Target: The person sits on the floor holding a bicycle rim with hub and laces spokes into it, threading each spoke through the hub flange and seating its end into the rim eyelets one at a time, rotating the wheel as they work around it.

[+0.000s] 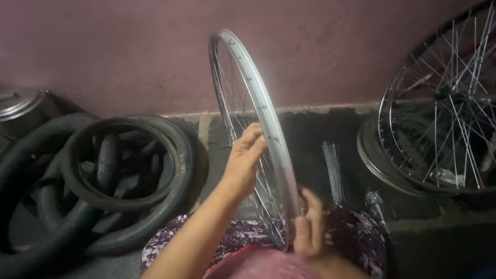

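Note:
A silver bicycle wheel rim (258, 98) with thin spokes stands upright on edge, seen nearly edge-on in the middle of the view. My left hand (244, 160) grips it from the left at mid-height, fingers curled over the rim. My right hand (309, 225) holds the rim's lower part near my lap, fingers pinched at the rim's edge. The rim's bottom rests by my floral-patterned clothing (356, 232).
Black tyres and inner tubes (119, 170) lie piled on the floor at left, a metal pot lid (18, 101) behind them. A bundle of loose spokes (333, 168) lies right of the rim. Spoked wheels (444, 103) lean at the right against the pink wall (129, 46).

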{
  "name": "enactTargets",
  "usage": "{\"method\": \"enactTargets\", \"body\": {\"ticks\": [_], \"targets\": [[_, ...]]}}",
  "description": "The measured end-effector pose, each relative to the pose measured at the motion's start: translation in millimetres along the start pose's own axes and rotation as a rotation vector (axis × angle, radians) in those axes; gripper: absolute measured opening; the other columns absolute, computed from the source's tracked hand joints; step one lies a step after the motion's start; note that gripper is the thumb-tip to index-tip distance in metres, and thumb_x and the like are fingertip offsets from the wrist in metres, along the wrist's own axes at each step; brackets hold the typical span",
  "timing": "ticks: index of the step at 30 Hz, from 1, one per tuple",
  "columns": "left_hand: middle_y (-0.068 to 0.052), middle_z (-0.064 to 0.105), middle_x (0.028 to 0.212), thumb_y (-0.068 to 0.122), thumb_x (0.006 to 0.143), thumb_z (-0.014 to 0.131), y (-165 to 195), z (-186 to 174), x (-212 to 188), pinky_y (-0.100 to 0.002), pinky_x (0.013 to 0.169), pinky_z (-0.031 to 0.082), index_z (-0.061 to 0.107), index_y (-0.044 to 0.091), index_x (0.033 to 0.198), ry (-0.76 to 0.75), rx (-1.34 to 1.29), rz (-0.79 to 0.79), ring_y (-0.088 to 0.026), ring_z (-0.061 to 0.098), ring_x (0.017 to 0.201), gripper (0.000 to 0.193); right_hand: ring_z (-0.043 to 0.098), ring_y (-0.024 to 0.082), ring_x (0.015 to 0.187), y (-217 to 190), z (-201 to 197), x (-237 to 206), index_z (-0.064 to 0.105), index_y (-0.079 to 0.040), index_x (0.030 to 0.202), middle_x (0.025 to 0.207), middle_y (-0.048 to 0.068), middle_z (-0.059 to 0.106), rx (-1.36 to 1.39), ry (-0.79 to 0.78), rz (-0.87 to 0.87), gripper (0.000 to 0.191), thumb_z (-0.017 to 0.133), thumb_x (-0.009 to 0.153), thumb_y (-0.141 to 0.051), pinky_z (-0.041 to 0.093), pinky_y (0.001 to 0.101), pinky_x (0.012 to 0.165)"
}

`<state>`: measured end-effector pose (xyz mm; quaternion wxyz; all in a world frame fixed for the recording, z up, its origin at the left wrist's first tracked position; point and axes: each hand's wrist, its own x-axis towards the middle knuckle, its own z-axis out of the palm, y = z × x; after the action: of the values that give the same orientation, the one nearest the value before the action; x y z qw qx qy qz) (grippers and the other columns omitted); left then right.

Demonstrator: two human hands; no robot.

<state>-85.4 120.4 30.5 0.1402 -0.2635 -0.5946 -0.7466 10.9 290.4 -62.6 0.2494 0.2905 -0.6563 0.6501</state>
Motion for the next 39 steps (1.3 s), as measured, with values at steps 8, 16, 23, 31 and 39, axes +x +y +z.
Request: {"method": "enactTargets", "body": {"ticks": [8, 16, 23, 31, 39], "targets": [[-0.014, 0.055, 0.139, 0.034, 0.091, 0.070, -0.3, -2.2, -23.6, -0.053, 0.132, 0.009, 0.049, 0.004, 0.142, 0.021, 0.564, 0.270, -0.031, 0.047, 0.141, 0.062, 0.059, 0.028, 0.115, -81.8, -7.6, 140.2, 0.072, -0.006, 0.113, 0.131, 0.013, 0.062, -0.726, -0.020, -0.427, 0.026, 0.074, 0.089, 0.002, 0.050, 0.0373, 0.098], [-0.018, 0.053, 0.143, 0.029, 0.081, 0.076, -13.1, -3.8, -31.6, -0.058, 0.133, 0.019, 0.040, 0.003, 0.149, 0.038, 0.674, 0.292, -0.039, 0.048, 0.141, 0.082, 0.057, 0.034, 0.124, -115.9, 10.2, 178.8, 0.076, -0.006, 0.099, 0.127, 0.009, 0.065, -0.883, -0.202, -0.558, 0.021, 0.079, 0.078, -0.002, 0.046, 0.0442, 0.106], [-0.020, 0.051, 0.148, 0.024, 0.084, 0.074, -0.1, -1.8, -40.0, -0.057, 0.131, 0.017, 0.039, 0.002, 0.152, -0.001, 0.638, 0.247, -0.040, 0.043, 0.147, 0.080, 0.056, 0.029, 0.126, -112.2, 12.0, 173.3, 0.075, -0.006, 0.098, 0.124, 0.004, 0.066, -0.931, -0.179, -0.538, 0.018, 0.078, 0.081, -0.005, 0.046, 0.0444, 0.105], [-0.020, 0.048, 0.160, 0.022, 0.085, 0.067, 13.9, -12.1, -54.5, -0.055, 0.133, 0.010, 0.036, 0.001, 0.158, -0.137, 0.547, 0.153, -0.038, 0.037, 0.157, 0.082, 0.052, 0.033, 0.126, -100.1, 23.7, 148.2, 0.069, -0.001, 0.103, 0.118, 0.012, 0.063, -0.998, -0.142, -0.562, 0.021, 0.077, 0.084, -0.008, 0.045, 0.0469, 0.105], [-0.014, 0.055, 0.136, 0.002, 0.077, 0.069, 31.9, 2.2, -87.2, -0.036, 0.104, 0.050, 0.041, 0.004, 0.150, 0.054, 0.264, -0.095, -0.022, 0.055, 0.125, 0.078, 0.059, 0.036, 0.120, -82.3, 25.9, 116.0, 0.068, -0.002, 0.110, 0.120, 0.014, 0.063, -0.651, -0.102, -0.474, 0.025, 0.072, 0.085, -0.003, 0.049, 0.0466, 0.104]]}}
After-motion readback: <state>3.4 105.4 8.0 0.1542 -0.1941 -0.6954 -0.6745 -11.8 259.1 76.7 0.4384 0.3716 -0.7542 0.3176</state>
